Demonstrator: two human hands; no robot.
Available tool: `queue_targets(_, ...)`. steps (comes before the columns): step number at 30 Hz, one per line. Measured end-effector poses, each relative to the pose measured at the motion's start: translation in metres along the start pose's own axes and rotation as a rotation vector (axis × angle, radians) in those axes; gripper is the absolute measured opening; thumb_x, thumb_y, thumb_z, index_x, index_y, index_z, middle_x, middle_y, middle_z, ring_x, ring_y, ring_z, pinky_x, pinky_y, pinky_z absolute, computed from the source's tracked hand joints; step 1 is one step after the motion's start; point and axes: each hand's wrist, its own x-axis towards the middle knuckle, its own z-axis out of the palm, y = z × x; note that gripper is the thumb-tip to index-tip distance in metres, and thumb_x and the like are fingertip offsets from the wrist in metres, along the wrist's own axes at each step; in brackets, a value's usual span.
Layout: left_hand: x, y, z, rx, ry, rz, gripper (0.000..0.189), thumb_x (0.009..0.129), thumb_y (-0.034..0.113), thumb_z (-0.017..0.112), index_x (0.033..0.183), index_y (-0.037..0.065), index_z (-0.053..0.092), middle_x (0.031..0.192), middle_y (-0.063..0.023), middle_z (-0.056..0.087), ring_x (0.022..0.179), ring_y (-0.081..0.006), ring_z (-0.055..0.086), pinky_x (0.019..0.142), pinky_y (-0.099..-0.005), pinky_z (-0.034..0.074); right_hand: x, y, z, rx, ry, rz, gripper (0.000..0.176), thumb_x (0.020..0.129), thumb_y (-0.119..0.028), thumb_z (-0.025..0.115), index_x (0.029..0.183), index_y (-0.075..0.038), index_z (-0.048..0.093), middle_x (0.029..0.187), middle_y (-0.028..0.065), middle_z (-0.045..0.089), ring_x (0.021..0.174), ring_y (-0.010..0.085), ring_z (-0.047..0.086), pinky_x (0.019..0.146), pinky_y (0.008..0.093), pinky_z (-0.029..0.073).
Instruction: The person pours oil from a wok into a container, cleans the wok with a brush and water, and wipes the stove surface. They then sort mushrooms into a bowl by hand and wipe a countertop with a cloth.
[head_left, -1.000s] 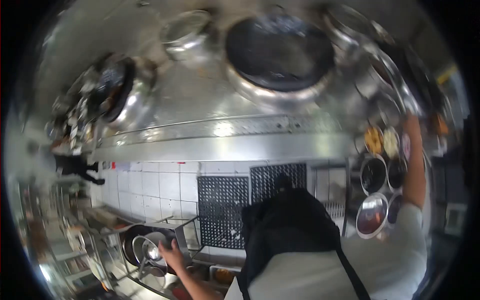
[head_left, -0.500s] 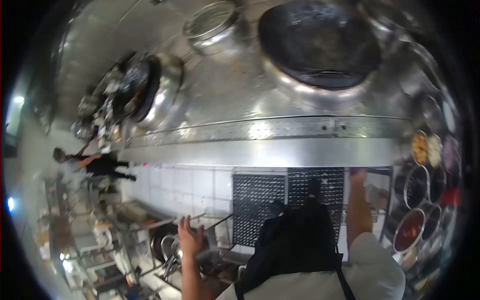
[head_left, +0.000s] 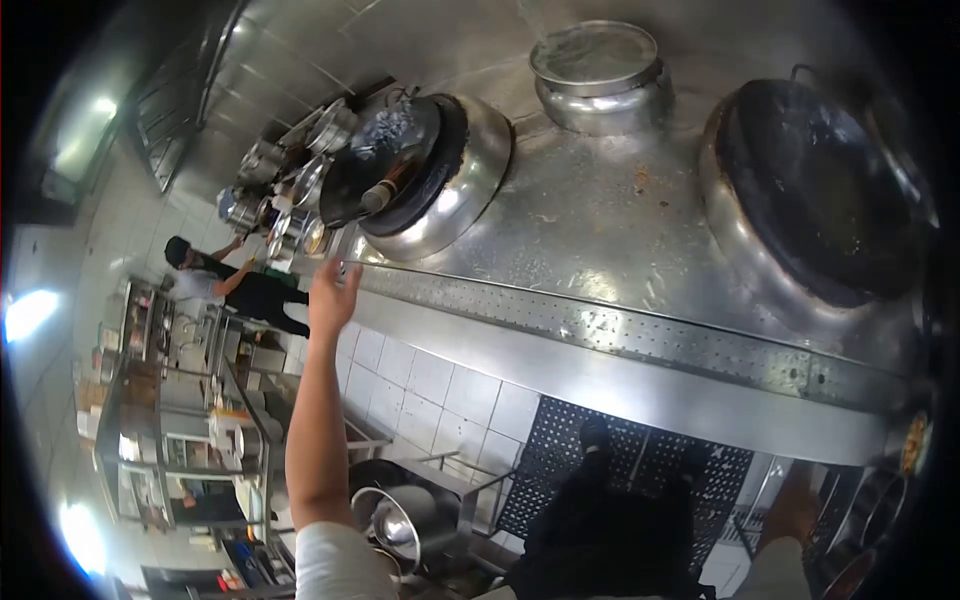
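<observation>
My left hand (head_left: 333,296) reaches out over the front edge of the steel stove (head_left: 560,215), thumb apart from the fingers, with nothing visible in it. It is nearest to the left wok (head_left: 345,190), a dark pan tilted on a round steel burner ring (head_left: 470,170). A brush-like tool with a pale round end (head_left: 376,198) lies in that wok. My right hand (head_left: 792,508) hangs low at the right, below the stove's front edge; its fingers are dim and hard to make out.
A second dark wok (head_left: 820,190) rests on the right burner. A water-filled steel pot (head_left: 600,88) stands between them at the back. A co-worker (head_left: 235,285) stands at the far left near stacked pots. Racks (head_left: 190,420) and a large pot (head_left: 405,520) are behind and below my left arm.
The view has swung left, bringing the left wok closer. My left hand has risen from beside the low rack to the stove's front edge, and my right hand now appears lower right.
</observation>
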Motion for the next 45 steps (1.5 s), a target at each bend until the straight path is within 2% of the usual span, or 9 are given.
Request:
queue_targets(7, 0.189, -0.012, 0.117, 0.158, -0.183, -0.279, 0.068, 0.086, 0.055, 0.058, 0.122, -0.002, 0.062, 0.124, -0.0267, 0.062, 0.12, -0.0416, 0.057, 0.103, -0.0458, 0.046, -0.224, 0.041, 0.016, -0.793, -0.174, 0.21, 0.034, 0.094, -0.025, 0.063, 0.122, -0.005, 0.059, 0.09, 0.009, 0.068, 0.083, 0.0169, 0.065, 0.069, 0.0313, 0.053)
queue_targets(12, 0.228, -0.059, 0.124, -0.018, -0.432, -0.097, 0.04, 0.089, 0.045, 0.057, 0.108, 0.013, 0.07, 0.095, -0.0196, 0.068, 0.088, -0.0352, 0.066, 0.075, -0.0443, 0.052, -0.44, 0.047, 0.187, -1.515, -0.438, 0.382, 0.043, 0.094, -0.029, 0.065, 0.129, -0.005, 0.058, 0.101, 0.0117, 0.07, 0.096, 0.0186, 0.068, 0.085, 0.0316, 0.053)
queue_targets(15, 0.177, -0.017, 0.057, -1.067, -0.306, -0.481, 0.044, 0.091, 0.046, 0.066, 0.097, 0.003, 0.069, 0.073, -0.0016, 0.062, 0.062, -0.0081, 0.059, 0.049, -0.0252, 0.043, -0.482, 0.048, 0.268, -1.429, -0.834, -0.136, 0.047, 0.096, -0.034, 0.063, 0.132, -0.005, 0.055, 0.117, 0.0145, 0.068, 0.107, 0.0244, 0.066, 0.092, 0.036, 0.052)
queue_targets(20, 0.046, 0.153, 0.038, -1.69, -0.127, -0.476, 0.052, 0.095, 0.049, 0.062, 0.12, 0.004, 0.056, 0.09, -0.0058, 0.061, 0.078, -0.0109, 0.056, 0.064, -0.0245, 0.044, -0.46, 0.042, 0.408, -1.139, -1.056, -0.557, 0.058, 0.098, -0.042, 0.059, 0.138, -0.001, 0.05, 0.112, 0.0189, 0.067, 0.103, 0.0225, 0.065, 0.087, 0.0374, 0.05)
queue_targets(25, -0.109, 0.371, 0.008, -2.215, -0.635, -0.283, 0.054, 0.101, 0.048, 0.049, 0.134, 0.005, 0.049, 0.123, -0.0101, 0.059, 0.11, -0.0209, 0.059, 0.091, -0.0354, 0.049, -0.448, -0.017, 0.45, -0.432, -0.898, -0.266, 0.059, 0.096, -0.04, 0.062, 0.133, 0.005, 0.05, 0.127, 0.0152, 0.062, 0.111, 0.021, 0.061, 0.094, 0.0346, 0.05)
queue_targets(30, -0.137, 0.476, -0.025, -0.962, -1.075, 0.522, 0.042, 0.101, 0.039, 0.054, 0.125, 0.005, 0.062, 0.122, -0.0147, 0.063, 0.117, -0.0212, 0.058, 0.094, -0.0359, 0.045, -0.405, -0.149, 0.362, -0.281, -0.621, -0.38, 0.052, 0.085, -0.02, 0.075, 0.123, 0.003, 0.048, 0.095, 0.0151, 0.068, 0.072, 0.0223, 0.069, 0.064, 0.0336, 0.058)
queue_targets(34, -0.164, 0.565, 0.032, -0.889, -0.088, 0.809, 0.037, 0.091, 0.032, 0.066, 0.115, 0.005, 0.066, 0.117, -0.0163, 0.064, 0.111, -0.0321, 0.059, 0.095, -0.0419, 0.043, -0.331, -0.3, 0.293, -0.883, -0.417, -0.595, 0.061, 0.09, -0.038, 0.071, 0.132, -0.002, 0.047, 0.103, 0.0097, 0.063, 0.087, 0.017, 0.064, 0.064, 0.0329, 0.056)
queue_targets(41, -0.181, 0.662, 0.096, -0.39, -0.143, 0.676, 0.025, 0.093, 0.031, 0.062, 0.096, 0.007, 0.062, 0.096, -0.0114, 0.058, 0.092, -0.0316, 0.053, 0.08, -0.0441, 0.039, -0.265, -0.38, 0.272, -0.272, -0.866, -0.153, 0.078, 0.085, -0.013, 0.066, 0.153, -0.014, 0.028, 0.114, 0.0112, 0.061, 0.089, 0.0184, 0.064, 0.077, 0.041, 0.059)
queue_targets(45, -0.17, 0.631, 0.117, -0.435, -0.169, 0.709, 0.021, 0.093, 0.026, 0.063, 0.087, 0.007, 0.059, 0.088, -0.0117, 0.056, 0.087, -0.0328, 0.052, 0.075, -0.046, 0.039, -0.234, -0.421, 0.326, -1.444, -0.745, -0.551, 0.079, 0.073, -0.013, 0.071, 0.148, -0.016, 0.044, 0.111, 0.0151, 0.067, 0.094, 0.0232, 0.069, 0.079, 0.0351, 0.057)
